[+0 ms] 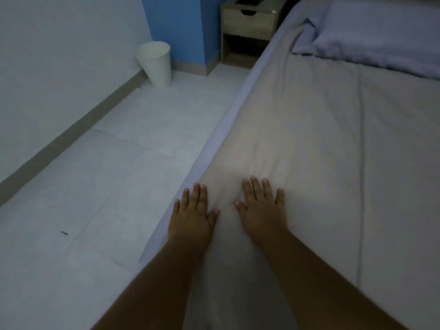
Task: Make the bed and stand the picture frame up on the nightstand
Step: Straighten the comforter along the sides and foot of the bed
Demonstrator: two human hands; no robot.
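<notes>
Head view: pressing left hand (190,219) and right hand (262,211), fingers (256,188) spread wide, flat onto pale grey fabric bedcover (309,115).

matt cloth blanket (309,139), wood nightstand (250,22)

A white bin (156,64) stands on the tiled floor (107,175) against the pale wall (59,55), beside a blue wall (181,25). A dark speck (64,233) lies on the tiles.

left hand (191,219) flat, fingers straight, right hand (262,210) flat, fingers spread
</notes>
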